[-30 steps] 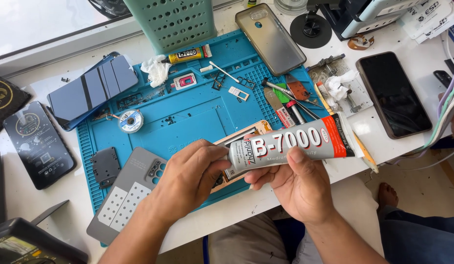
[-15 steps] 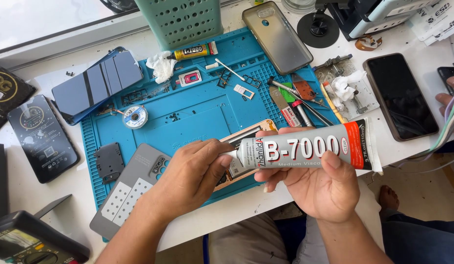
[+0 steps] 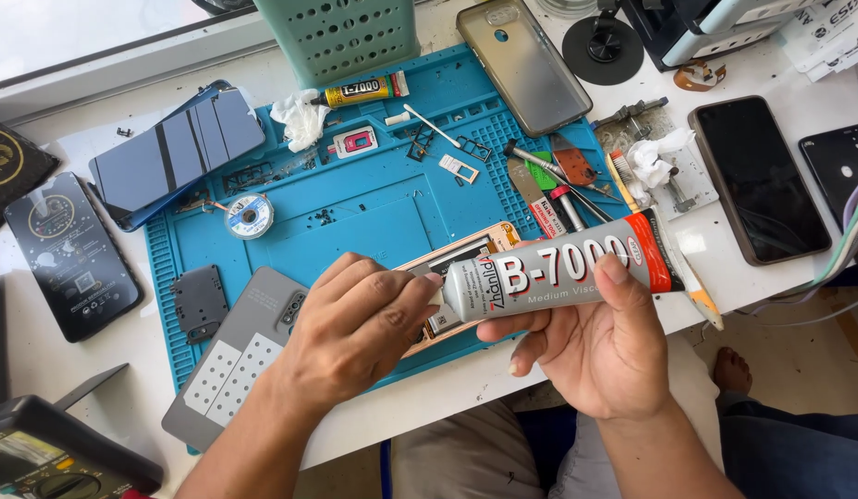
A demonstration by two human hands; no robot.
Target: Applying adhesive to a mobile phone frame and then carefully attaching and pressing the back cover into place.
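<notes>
My right hand [image 3: 600,351] grips a large silver glue tube [image 3: 558,274] with a red band, held level above the near edge of the blue work mat [image 3: 355,212]. My left hand [image 3: 355,333] is closed around the tube's nozzle end, fingers pinching the cap, which is hidden under them. Beneath the hands lies an opened phone frame [image 3: 466,254] with a copper-coloured rim, mostly covered. A grey phone back cover [image 3: 240,356] lies just left of my left wrist.
A small yellow glue tube [image 3: 360,92], wire spool [image 3: 249,215], tweezers and screwdrivers [image 3: 558,180] lie on the mat. Phones [image 3: 757,180] [image 3: 72,254] lie on both sides, a dark blue one [image 3: 175,152] at left, a green basket [image 3: 341,35] at the back, a multimeter [image 3: 50,453] near left.
The tube and both hands have shifted slightly right and nearer, staying together. My left fingers stay on the nozzle end.
</notes>
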